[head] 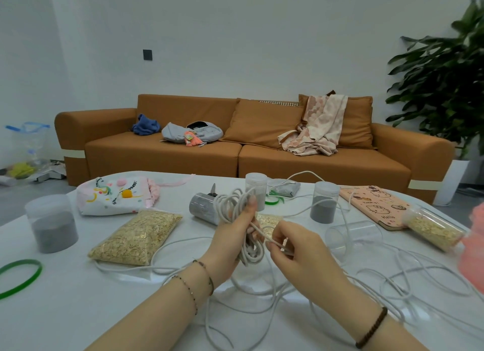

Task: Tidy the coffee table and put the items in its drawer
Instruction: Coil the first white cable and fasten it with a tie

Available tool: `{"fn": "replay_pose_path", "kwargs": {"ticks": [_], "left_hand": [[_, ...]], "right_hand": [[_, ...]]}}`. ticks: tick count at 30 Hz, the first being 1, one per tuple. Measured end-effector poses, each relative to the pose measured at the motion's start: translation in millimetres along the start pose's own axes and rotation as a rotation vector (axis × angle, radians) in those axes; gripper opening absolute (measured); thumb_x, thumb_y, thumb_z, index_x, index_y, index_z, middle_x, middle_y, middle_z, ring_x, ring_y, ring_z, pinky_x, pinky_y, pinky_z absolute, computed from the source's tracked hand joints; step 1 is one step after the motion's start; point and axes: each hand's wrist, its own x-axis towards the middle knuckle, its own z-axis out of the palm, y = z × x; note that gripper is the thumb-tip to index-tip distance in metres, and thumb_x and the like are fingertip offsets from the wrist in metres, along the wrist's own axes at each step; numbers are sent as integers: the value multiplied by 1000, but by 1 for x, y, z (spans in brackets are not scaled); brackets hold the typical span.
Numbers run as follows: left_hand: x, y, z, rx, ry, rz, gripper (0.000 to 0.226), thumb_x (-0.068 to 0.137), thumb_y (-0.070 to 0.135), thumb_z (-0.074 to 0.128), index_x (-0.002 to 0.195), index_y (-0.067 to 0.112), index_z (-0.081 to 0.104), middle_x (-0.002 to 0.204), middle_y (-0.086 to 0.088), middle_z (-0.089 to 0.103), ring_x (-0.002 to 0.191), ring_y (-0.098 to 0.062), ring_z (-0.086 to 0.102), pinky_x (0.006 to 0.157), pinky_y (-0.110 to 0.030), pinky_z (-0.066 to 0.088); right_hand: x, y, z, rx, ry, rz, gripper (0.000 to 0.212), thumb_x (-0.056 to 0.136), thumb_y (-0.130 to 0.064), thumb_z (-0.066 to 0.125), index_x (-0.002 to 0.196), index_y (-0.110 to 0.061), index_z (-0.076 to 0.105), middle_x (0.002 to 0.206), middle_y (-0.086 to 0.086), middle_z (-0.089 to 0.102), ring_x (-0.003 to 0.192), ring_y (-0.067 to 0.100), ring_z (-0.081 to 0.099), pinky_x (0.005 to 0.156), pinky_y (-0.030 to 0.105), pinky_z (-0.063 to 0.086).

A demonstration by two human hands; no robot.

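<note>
A long white cable (pixel 392 280) sprawls in loose loops over the white coffee table (pixel 78 311). My left hand (pixel 233 243) grips a coiled bundle of that cable (pixel 235 206), held upright above the table's middle. My right hand (pixel 301 251) pinches a strand of the same cable just right of the bundle. A bag of oats (pixel 136 238) lies to the left. Three lidded jars of grey powder stand around: one at far left (pixel 52 225), one behind the bundle (pixel 256 191), one at right (pixel 324 206). The drawer is not in view.
A white drawstring pouch (pixel 115 196), a jar on its side (pixel 204 206), an empty clear jar (pixel 353 235), a jar of oats (pixel 432 230), a pink notebook (pixel 377 206), a green ring (pixel 21 277) and a pink fluffy thing (pixel 474 246) lie on the table. A brown sofa (pixel 235 154) stands behind.
</note>
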Motion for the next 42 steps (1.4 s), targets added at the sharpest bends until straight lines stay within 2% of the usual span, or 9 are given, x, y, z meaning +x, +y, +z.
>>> {"fn": "replay_pose_path", "kwargs": {"ticks": [5, 8, 11, 19, 24, 29, 34, 37, 42], "left_hand": [[8, 5, -13, -61, 181, 49, 52, 59, 72, 76, 56, 23, 61, 59, 1, 55, 61, -14, 52, 69, -32, 44], [10, 11, -17, -94, 216, 130, 50, 76, 65, 67, 68, 15, 61, 63, -1, 55, 58, -15, 52, 61, -29, 42], [11, 20, -20, -243, 239, 158, 42, 88, 53, 57, 82, 11, 59, 65, 0, 59, 58, -12, 57, 60, -26, 49], [16, 30, -28, -360, 405, 306, 49, 96, 51, 50, 64, 14, 47, 58, 4, 56, 59, -8, 60, 66, -25, 53], [14, 28, -24, -374, 294, 303, 49, 98, 46, 48, 60, 16, 48, 56, 5, 52, 58, -8, 55, 70, -25, 54], [8, 31, -13, -530, 107, 191, 53, 99, 44, 48, 53, 19, 55, 55, 5, 48, 54, -8, 55, 81, -32, 51], [0, 36, -6, -635, -20, 99, 34, 82, 43, 61, 60, 18, 52, 56, 6, 42, 54, -6, 48, 80, -32, 54], [-1, 34, -5, -501, -35, 113, 39, 94, 42, 53, 64, 18, 49, 55, 5, 42, 55, -8, 49, 85, -33, 51], [-4, 34, -6, -328, -56, 131, 57, 100, 42, 44, 49, 20, 54, 52, 4, 49, 53, -8, 57, 87, -33, 46]], "right_hand": [[3, -1, -3, 170, -26, 89, 23, 87, -17, 69, 69, -17, 54, 64, -11, 51, 59, 8, 44, 58, 16, 34], [3, -6, -7, 261, -94, 82, 23, 92, -19, 68, 69, -17, 61, 68, -14, 55, 59, 8, 48, 60, 15, 38], [3, -8, -5, 303, -163, 62, 23, 94, -21, 66, 72, -26, 65, 78, -11, 59, 64, 13, 57, 67, 34, 52], [2, -6, -2, 268, -228, -35, 11, 90, -23, 69, 79, -25, 66, 85, -11, 61, 79, 12, 61, 77, 32, 52], [0, 4, -1, -226, -88, -143, 17, 89, -49, 55, 84, -34, 59, 124, -19, 59, 119, 8, 42, 97, 28, 34], [5, 4, -6, 80, -80, 88, 16, 96, -25, 61, 88, -36, 52, 106, -23, 55, 101, 2, 56, 83, 25, 50], [6, -9, -9, 342, -124, 250, 40, 97, -14, 62, 113, -49, 50, 121, -18, 56, 81, 7, 71, 75, 24, 54], [5, -15, -14, 522, -189, 356, 76, 92, -18, 70, 142, -57, 28, 131, -18, 49, 78, 16, 75, 78, 26, 51], [12, -15, -12, 744, -229, 646, 104, 68, -55, 80, 154, -32, 26, 120, -2, 69, 70, 20, 70, 75, 33, 53]]}}
